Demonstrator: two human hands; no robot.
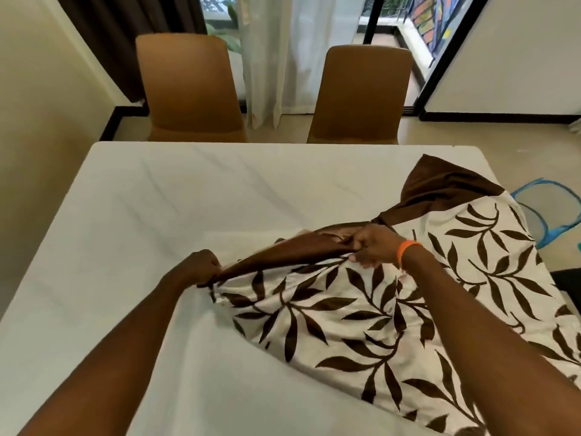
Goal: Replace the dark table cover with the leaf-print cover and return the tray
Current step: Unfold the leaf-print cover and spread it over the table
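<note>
Your left hand [204, 267] and right hand [372, 247] each pinch the leaf-print cover's [361, 325] brown edge; the cloth lies bunched lower right, bare desk [188, 190] stretching upper left.

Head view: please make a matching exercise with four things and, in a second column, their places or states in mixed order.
Things:
1. leaf-print cover
2. left hand
3. orange wristband
4. brown chairs

Places or states:
a. on the right wrist
b. behind the far table edge
c. bunched on the table's right part
d. grips the cover's brown border

Pairs: 1-c, 2-d, 3-a, 4-b
</note>
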